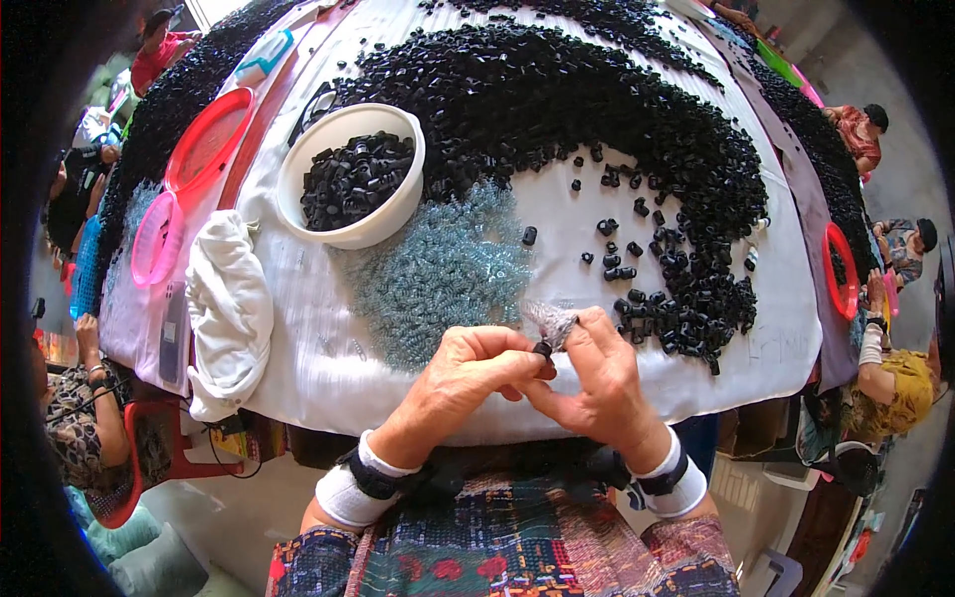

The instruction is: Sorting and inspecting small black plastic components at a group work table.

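My left hand (466, 366) is closed, pinching a small black plastic cap (542, 349) between thumb and fingertips. Close against it, my right hand (601, 376) has its fingers closed round a silvery clump of what look like small springs (546, 318). The fingertips of both hands meet at the black cap. Just beyond my hands, a bluish-silver heap of small springs (438, 284) is spread on the white cloth (567, 229). A large curved heap of black plastic caps (597, 109) lies behind and to the right, with several loose ones scattered nearer.
A white bowl (413, 189) of black pieces stands at the left of the springs. Beside it lie a crumpled white cloth (227, 313), a pink basket (156, 239) and a red tray (210, 139). Other people (900, 393) sit along both sides; a red chair (169, 458) is at left.
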Available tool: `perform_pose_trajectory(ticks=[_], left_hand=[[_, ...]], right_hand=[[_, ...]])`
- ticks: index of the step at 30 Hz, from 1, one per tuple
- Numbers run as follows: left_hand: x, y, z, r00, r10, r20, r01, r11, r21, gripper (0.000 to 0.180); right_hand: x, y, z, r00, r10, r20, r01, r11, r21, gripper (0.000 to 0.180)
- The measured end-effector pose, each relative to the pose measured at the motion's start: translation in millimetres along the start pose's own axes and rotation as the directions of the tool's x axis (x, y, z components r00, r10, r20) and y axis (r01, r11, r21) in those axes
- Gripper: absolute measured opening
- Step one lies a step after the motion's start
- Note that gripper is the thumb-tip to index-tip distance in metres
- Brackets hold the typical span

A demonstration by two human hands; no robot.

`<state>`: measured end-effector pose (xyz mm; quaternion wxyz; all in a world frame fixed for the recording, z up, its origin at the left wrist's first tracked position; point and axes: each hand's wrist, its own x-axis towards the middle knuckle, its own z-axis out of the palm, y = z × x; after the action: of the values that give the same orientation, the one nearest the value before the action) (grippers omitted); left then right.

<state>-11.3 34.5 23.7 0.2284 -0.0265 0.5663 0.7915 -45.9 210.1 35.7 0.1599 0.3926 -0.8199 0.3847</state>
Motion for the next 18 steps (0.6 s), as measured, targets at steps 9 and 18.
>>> perform_pose_trajectory(ticks=[9, 18], left_hand=[[14, 42, -55, 0.928, 0.213, -0.305, -0.305, 0.905, -0.298, 0.026], [25, 76, -94, 0.877, 0.216, -0.428, -0.385, 0.850, -0.359, 0.034]], right_hand=[[-1, 72, -26, 0.949, 0.293, -0.116, -0.315, 0.850, -0.423, 0.030], [12, 86, -3, 0.929, 0.366, -0.051, -0.283, 0.617, -0.734, 0.043]])
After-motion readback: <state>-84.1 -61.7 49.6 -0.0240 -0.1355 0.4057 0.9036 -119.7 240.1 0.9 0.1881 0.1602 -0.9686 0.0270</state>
